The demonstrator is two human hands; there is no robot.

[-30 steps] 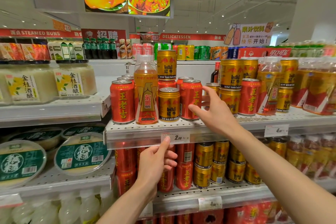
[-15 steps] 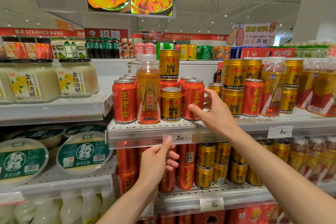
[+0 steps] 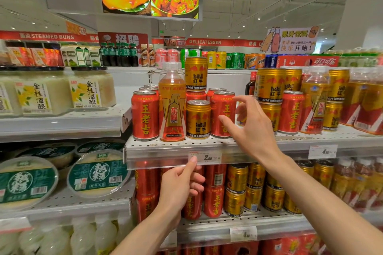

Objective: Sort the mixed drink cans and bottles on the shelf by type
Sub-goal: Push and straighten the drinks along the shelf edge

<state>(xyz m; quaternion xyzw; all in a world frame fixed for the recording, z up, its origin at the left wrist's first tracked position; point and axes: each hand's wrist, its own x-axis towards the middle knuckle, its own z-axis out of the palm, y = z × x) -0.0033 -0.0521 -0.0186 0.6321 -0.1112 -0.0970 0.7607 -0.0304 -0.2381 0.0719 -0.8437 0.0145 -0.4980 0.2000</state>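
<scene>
Two hands work a supermarket shelf (image 3: 157, 147): right hand (image 3: 251, 128) spread, apparently just short of a red can (image 3: 222, 114); left hand (image 3: 180, 184) loosely curled, thumb on the price tag (image 3: 205, 158).

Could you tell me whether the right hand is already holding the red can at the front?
No, the right hand is open in front of the red can, its fingers spread, not closed on it.

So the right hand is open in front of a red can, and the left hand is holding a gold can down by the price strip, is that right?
Not quite. The head view shows the left hand holds no can; its fingertip touches the price tag on the shelf edge. The right hand is open in front of the red can, as you said.
</scene>
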